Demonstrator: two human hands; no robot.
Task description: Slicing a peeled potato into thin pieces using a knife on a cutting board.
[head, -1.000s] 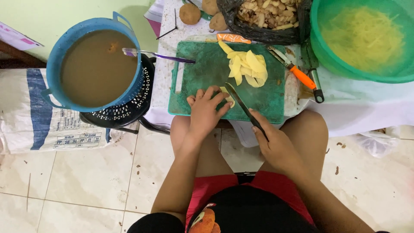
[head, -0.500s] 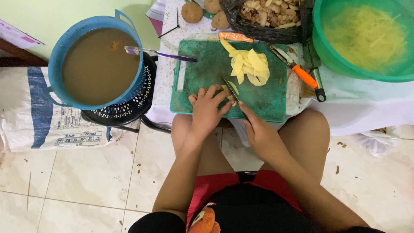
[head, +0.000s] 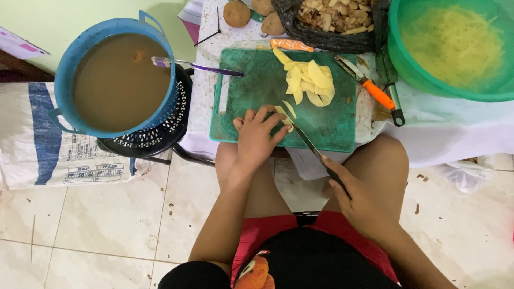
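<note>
The left hand (head: 256,140) pins a potato piece (head: 285,114) on the board's (head: 251,91) near edge; the right hand (head: 360,199) grips the knife (head: 313,150). Keep fingertips curled back and slices thin. Since a second ago the blade has angled closer to the fingers.

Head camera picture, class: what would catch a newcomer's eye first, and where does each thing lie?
In the middle, the left hand steadies a potato piece on the green cutting board while the right hand holds a knife against it, with a heap of yellow slices just beyond. To the left stands a blue bucket of brown water; at top right, a green basin of shredded potato.
</note>
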